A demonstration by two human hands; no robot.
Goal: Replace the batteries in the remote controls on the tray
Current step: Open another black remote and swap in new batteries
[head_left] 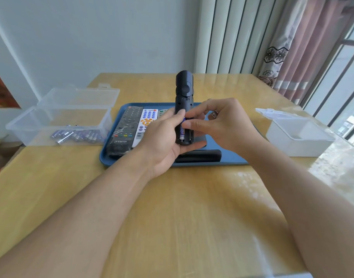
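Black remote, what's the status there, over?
Left hand grips black remote, back open. Right hand fingers on battery in compartment. Nothing in the way.

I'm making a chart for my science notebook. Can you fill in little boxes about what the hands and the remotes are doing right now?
left hand: grips the black remote, back side up
right hand: fingertips on the battery in the open compartment
tray: blue, holds other remotes and a black cover
left box: clear, open, many batteries inside
right box: open, contents not clear
table: wooden
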